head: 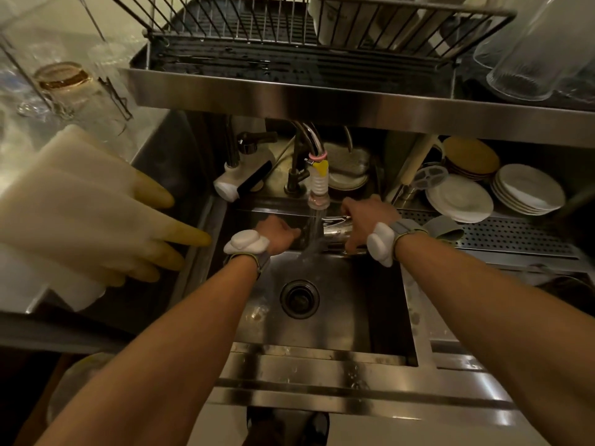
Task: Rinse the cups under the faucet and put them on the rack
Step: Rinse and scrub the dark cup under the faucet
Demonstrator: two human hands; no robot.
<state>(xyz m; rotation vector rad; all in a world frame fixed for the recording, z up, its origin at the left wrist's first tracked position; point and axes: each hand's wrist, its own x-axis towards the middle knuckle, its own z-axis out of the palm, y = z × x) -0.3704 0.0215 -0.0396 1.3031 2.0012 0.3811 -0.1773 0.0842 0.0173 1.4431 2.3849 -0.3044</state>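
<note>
- A person's right hand (363,220) grips a shiny steel cup (336,232), held on its side in the water stream (314,233), apparently so the rinse spills straight out.
- The left hand (278,235) sits just beside the stream at 9 o'clock, apart from the right hand. Whether it touches the cup cannot be told.
- The curved faucet (318,180) with a white-and-yellow nozzle pours into the steel sink (338,317), which catches the runoff.
- The wire dish rack (257,30) stands overhead at 12 o'clock, likely so cups drip down.
- Pale rubber gloves (96,204) lie unworn at 9 o'clock.
</note>
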